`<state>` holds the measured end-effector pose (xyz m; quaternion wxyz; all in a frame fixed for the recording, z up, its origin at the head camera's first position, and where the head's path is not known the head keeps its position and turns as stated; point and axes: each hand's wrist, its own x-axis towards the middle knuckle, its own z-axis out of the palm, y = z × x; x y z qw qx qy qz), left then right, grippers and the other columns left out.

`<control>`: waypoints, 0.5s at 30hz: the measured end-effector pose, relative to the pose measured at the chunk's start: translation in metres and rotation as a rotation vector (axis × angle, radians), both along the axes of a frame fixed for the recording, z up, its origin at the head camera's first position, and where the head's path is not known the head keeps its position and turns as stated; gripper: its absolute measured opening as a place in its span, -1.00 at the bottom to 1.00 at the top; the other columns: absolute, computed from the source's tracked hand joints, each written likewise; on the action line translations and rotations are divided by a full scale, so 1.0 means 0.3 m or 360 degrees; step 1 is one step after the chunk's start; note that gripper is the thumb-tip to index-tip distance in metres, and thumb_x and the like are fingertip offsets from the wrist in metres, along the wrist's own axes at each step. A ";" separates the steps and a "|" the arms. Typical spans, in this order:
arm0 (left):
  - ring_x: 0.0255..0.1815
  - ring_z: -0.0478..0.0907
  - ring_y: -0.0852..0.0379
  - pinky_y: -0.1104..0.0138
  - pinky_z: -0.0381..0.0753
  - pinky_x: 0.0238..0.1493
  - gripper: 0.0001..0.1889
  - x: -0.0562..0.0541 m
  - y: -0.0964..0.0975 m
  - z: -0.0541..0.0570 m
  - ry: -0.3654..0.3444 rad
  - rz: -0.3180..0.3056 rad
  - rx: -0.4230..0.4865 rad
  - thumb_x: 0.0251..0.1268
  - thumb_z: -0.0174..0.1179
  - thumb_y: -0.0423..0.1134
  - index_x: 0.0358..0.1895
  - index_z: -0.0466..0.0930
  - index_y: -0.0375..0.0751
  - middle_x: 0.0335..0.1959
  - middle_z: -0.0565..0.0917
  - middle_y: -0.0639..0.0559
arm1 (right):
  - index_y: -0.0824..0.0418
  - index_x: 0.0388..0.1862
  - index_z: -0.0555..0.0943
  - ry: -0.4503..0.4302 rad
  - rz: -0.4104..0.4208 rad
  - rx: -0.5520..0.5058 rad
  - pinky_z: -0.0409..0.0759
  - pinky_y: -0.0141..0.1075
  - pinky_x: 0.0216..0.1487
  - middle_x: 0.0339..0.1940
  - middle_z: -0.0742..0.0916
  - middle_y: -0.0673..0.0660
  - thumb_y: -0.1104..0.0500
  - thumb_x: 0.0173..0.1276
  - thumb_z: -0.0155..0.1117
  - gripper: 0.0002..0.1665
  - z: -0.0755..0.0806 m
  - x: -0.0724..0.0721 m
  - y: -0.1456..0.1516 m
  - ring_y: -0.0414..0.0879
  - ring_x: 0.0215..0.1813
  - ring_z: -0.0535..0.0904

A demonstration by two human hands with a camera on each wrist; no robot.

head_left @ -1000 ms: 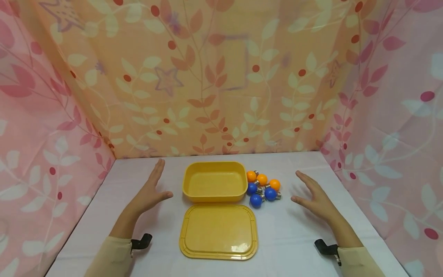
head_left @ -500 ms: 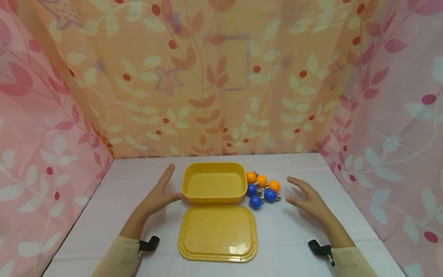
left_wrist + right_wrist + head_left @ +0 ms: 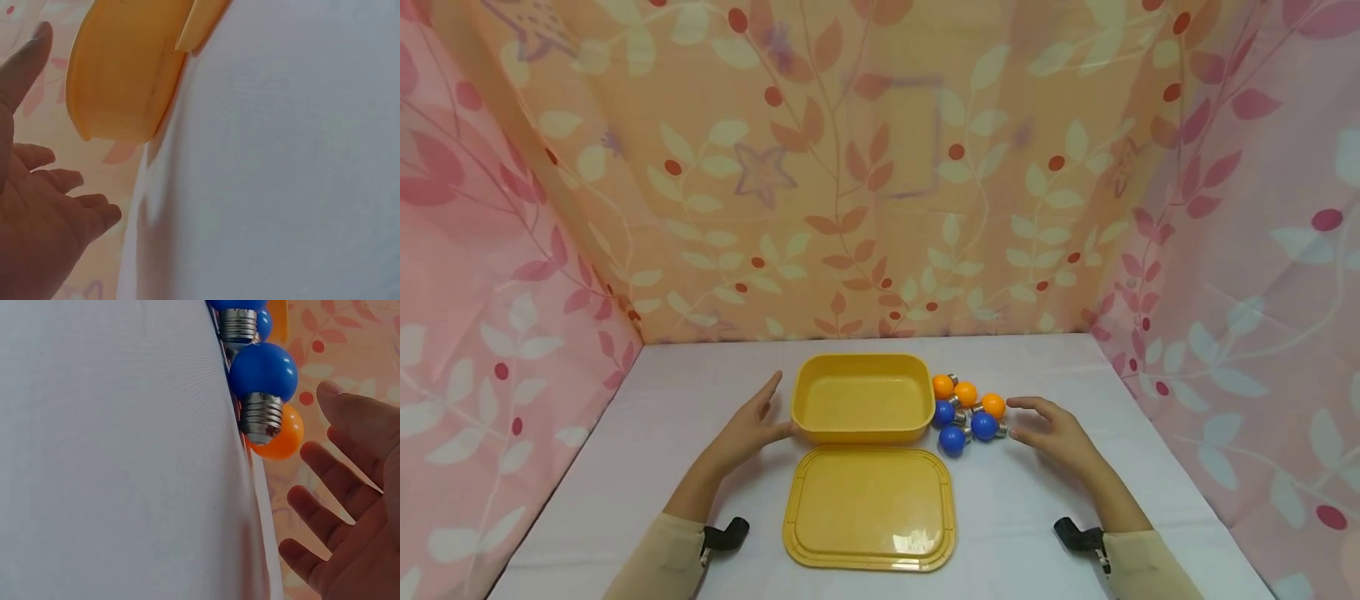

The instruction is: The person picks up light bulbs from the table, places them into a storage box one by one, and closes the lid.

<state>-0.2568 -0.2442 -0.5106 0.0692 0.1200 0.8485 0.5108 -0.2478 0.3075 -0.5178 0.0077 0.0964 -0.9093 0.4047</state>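
A yellow rectangular container stands with its open top up on the white table. Its yellow lid lies flat just in front of it. Against the container's right side are several light bulbs, among them a blue bulb and an orange bulb. My left hand is at the container's left side, fingers spread and holding nothing; in the left wrist view it is apart from the wall. My right hand hovers at the right edge of the bulbs, relaxed, with nothing in its grasp.
White cloth covers the table. Patterned curtains close it in, an orange curtain at the back and pink ones at both sides. A black wrist camera sits on each wrist.
Both hands have moved inward: the left one rightward to the container, the right one leftward to the bulbs. Container, lid and bulbs lie as before.
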 end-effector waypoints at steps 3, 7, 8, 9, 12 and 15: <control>0.65 -0.06 -0.36 -0.13 0.05 0.60 0.20 -0.003 0.002 -0.015 -0.0029 -0.0002 0.0023 0.10 0.54 0.10 0.70 -0.14 0.15 0.71 -0.12 -0.11 | 0.03 0.34 0.58 -0.0023 -0.0004 -0.0031 0.22 0.46 0.44 0.34 0.65 0.18 -0.05 0.32 0.51 -0.36 -0.005 0.004 -0.005 0.30 0.47 0.38; 0.66 -0.05 -0.32 -0.11 0.04 0.61 0.18 -0.004 0.010 -0.028 -0.0008 -0.0032 0.0070 0.08 0.56 0.04 0.69 -0.07 0.11 0.71 -0.07 -0.10 | 0.05 0.33 0.59 -0.0038 -0.0004 -0.0073 0.23 0.42 0.45 0.32 0.66 0.19 -0.05 0.33 0.49 -0.39 -0.019 0.007 -0.008 0.29 0.44 0.42; 0.66 -0.04 -0.29 -0.09 0.04 0.61 0.17 -0.004 0.013 -0.030 -0.0002 -0.0037 0.0085 0.08 0.57 0.02 0.69 -0.04 0.10 0.70 -0.04 -0.08 | 0.04 0.31 0.60 -0.0044 -0.0009 -0.0084 0.24 0.41 0.46 0.31 0.66 0.18 -0.05 0.33 0.50 -0.40 -0.021 0.008 -0.009 0.28 0.43 0.43; 0.66 -0.04 -0.27 -0.09 0.04 0.61 0.16 -0.004 0.015 -0.033 0.0010 -0.0050 0.0098 0.09 0.57 0.01 0.69 -0.03 0.06 0.70 -0.03 -0.08 | 0.05 0.31 0.60 -0.0046 -0.0008 -0.0091 0.24 0.41 0.46 0.30 0.67 0.18 -0.05 0.34 0.49 -0.40 -0.025 0.007 -0.009 0.27 0.43 0.44; 0.67 -0.02 -0.22 -0.07 0.04 0.60 0.12 -0.004 0.021 -0.040 0.0044 -0.0074 0.0112 0.10 0.56 0.00 0.68 0.02 -0.01 0.69 0.03 -0.08 | 0.05 0.28 0.62 -0.0051 -0.0016 -0.0100 0.26 0.38 0.46 0.26 0.69 0.15 -0.07 0.33 0.49 -0.42 -0.036 0.006 -0.011 0.25 0.41 0.46; 0.67 0.00 -0.17 -0.04 0.06 0.60 0.10 -0.002 0.025 -0.044 0.0051 -0.0074 0.0108 0.11 0.55 0.01 0.67 0.05 -0.02 0.68 0.08 -0.04 | 0.05 0.25 0.63 -0.0054 -0.0024 -0.0088 0.29 0.35 0.47 0.23 0.71 0.11 -0.07 0.33 0.49 -0.44 -0.048 0.002 -0.013 0.22 0.39 0.49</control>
